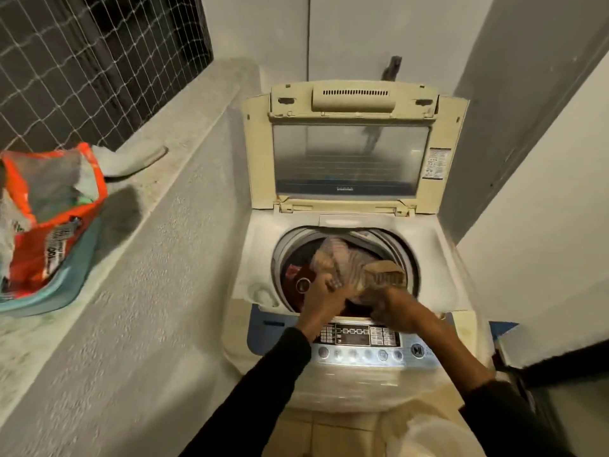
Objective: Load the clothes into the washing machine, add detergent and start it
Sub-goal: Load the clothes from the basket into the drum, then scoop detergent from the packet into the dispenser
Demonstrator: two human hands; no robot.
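Grey walls and a rough concrete ledge (158,225) hem in this narrow laundry corner, where I stand over a top-loading washing machine (349,374) with its lid (351,159) propped upright. Both my hands are at the drum mouth: my left hand (324,300) curls its fingers into a bundle of pale striped clothes (342,262), while my right hand (392,308), blurred with motion, seems to clutch the same bundle from the near side, though the blur keeps me from telling exactly how its fingers lie. That bundle sits on darker red and maroon garments (298,275) already in the drum (346,272), heaped near the rim.

Fabric like this is soft, light and floppy; I judge it will sag and trail wherever it is not held, so a bunched grip through the middle of the heap, pressing downward, suits better than pinching an edge. Nothing here is fragile, but a loose sleeve could drape over the rim and catch under the lid.

Just below my wrists lies the control panel (359,338), its start button (417,350) at the right end. Well apart to the left, an orange detergent bag (56,212) stands open in a teal tub (66,285) on the ledge, below a wire mesh window (82,61). Loading looks nearly done; detergent and starting remain.
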